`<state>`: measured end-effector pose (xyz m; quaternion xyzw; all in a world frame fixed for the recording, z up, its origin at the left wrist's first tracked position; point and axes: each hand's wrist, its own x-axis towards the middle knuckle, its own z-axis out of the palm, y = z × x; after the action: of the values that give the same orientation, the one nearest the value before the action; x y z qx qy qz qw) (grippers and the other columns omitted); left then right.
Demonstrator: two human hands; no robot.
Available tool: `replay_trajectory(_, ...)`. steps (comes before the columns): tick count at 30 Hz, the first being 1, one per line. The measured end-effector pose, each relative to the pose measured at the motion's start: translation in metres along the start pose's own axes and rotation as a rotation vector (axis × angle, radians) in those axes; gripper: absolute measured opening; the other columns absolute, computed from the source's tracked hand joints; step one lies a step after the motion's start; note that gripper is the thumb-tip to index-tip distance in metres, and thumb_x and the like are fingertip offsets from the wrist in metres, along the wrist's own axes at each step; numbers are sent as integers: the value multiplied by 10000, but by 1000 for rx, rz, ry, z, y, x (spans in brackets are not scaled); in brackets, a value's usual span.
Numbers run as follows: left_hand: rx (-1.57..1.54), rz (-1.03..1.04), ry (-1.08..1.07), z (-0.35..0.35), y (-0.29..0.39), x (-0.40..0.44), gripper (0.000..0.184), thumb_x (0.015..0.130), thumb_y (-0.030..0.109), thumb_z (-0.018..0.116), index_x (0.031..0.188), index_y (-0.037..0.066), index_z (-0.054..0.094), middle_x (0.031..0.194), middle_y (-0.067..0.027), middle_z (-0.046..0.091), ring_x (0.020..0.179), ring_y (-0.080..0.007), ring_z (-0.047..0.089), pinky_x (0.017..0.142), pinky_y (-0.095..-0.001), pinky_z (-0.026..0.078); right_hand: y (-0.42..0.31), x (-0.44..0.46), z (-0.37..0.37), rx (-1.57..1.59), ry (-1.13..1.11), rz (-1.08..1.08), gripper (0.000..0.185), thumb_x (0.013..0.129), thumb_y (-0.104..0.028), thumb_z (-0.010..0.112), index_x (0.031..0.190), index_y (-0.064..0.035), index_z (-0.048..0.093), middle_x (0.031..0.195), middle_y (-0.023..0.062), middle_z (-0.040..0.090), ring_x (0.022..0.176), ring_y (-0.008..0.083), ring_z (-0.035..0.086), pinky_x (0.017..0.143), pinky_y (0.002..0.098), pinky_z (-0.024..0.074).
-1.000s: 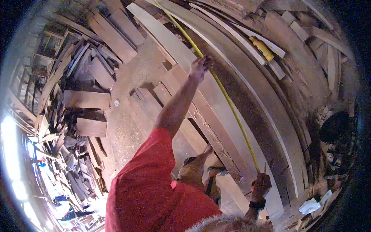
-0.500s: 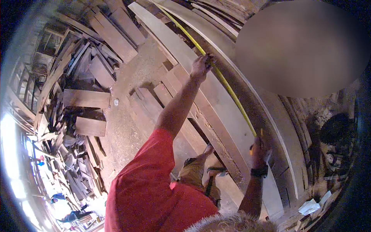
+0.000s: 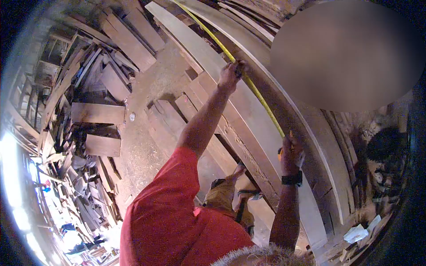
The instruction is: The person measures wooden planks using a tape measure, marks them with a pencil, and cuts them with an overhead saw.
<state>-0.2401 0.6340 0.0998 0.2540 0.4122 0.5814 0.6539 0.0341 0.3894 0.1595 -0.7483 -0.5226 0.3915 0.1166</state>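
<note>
A yellow measuring tape (image 3: 262,101) runs out along a long pale board (image 3: 253,117), from the far end at the top down to my right hand. My left hand (image 3: 230,76) is closed on the tape blade partway along it, over the board. Lower right, my right hand (image 3: 290,155), with a dark band on the wrist, is wrapped round the tape measure's case, of which only a bit of orange shows. A thin orange-yellow stick, perhaps a pencil, pokes up from its fingers. Both hands are over the board.
More long boards (image 3: 319,146) lie alongside on the right, and rougher planks (image 3: 248,146) on the near side. Offcuts are heaped on the left (image 3: 88,190). Two short boards (image 3: 100,113) lie on the dusty floor (image 3: 142,146). A white paper (image 3: 356,233) lies lower right.
My right hand has moved up and slightly left along the board, closer to my left hand, so the tape between them is shorter. My left hand has hardly moved.
</note>
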Motion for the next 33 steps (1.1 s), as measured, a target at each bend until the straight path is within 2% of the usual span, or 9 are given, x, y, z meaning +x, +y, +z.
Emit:
replay_trajectory(6, 1606, 559, -278, -13, -8, -7, 377, 990, 285, 394, 1244, 43, 531, 1236, -158, 555, 1144, -289, 497, 1001, -356, 346, 67, 15, 41, -587, 380, -491, 180, 851, -206, 605, 968, -70, 607, 854, 142, 663, 686, 289, 628, 560, 409, 502)
replay_trajectory(9, 1564, 787, -440, -23, -38, -8, 394, 1000, 262, 440, 1291, 6, 514, 1292, -148, 558, 1213, -255, 505, 1040, -376, 391, 13, -25, -18, 70, 318, -20, 311, 900, -380, 474, 867, -125, 647, 845, 188, 663, 774, 405, 644, 681, 528, 518)
replay_trajectory(12, 790, 285, -426, -3, -74, -52, 400, 999, 269, 450, 1313, 24, 491, 1284, -164, 556, 1209, -245, 515, 1022, -400, 422, 65, -36, -34, 81, 420, 11, 315, 897, -404, 509, 930, -142, 680, 876, 151, 682, 782, 355, 666, 680, 480, 536)
replay_trajectory(14, 269, -217, -1, 38, -82, -95, 417, 986, 240, 481, 1347, 34, 446, 1242, -183, 578, 1168, -243, 550, 997, -411, 454, 104, -43, -45, -95, 506, 21, 309, 889, -399, 562, 953, -132, 702, 933, 126, 689, 809, 305, 679, 694, 436, 542)
replay_trajectory(19, 203, -207, -178, 21, -151, -88, 288, 941, 164, 523, 1178, 13, 584, 1063, -165, 655, 882, -310, 655, 786, -404, 574, 272, -54, -96, -701, 645, -186, 228, 726, -169, 662, 939, -87, 645, 892, 137, 643, 851, 310, 616, 768, 412, 498)
replay_trajectory(21, 478, 164, -349, 59, -169, -124, 185, 933, 133, 562, 1074, 23, 609, 981, -168, 655, 852, -267, 662, 735, -385, 548, 278, -81, -129, -383, 623, 72, 255, 663, -136, 671, 910, -81, 646, 875, 144, 641, 831, 314, 620, 717, 420, 510)
replay_trajectory(23, 619, -592, 16, 143, -110, -164, 170, 932, 143, 553, 1010, 18, 637, 965, -166, 668, 812, -264, 655, 743, -388, 525, 353, -90, -148, -747, 752, -200, 210, 671, -138, 663, 872, -80, 647, 850, 141, 640, 822, 313, 624, 696, 414, 514)
replay_trajectory(25, 1224, 586, -412, 114, -157, -174, 174, 927, 177, 565, 980, 36, 652, 974, -154, 678, 803, -270, 662, 745, -383, 513, 394, -95, -163, -850, 790, -198, 158, 672, -116, 647, 826, -86, 633, 839, 152, 637, 806, 321, 626, 696, 425, 515)
replay_trajectory(33, 1472, 759, -536, 122, -157, -174, 175, 903, 181, 584, 1011, 70, 665, 1012, -138, 680, 913, -316, 645, 819, -395, 499, 439, -98, -178, -914, 800, 103, 139, 748, -171, 608, 842, -86, 665, 818, 139, 653, 769, 328, 641, 700, 427, 520)
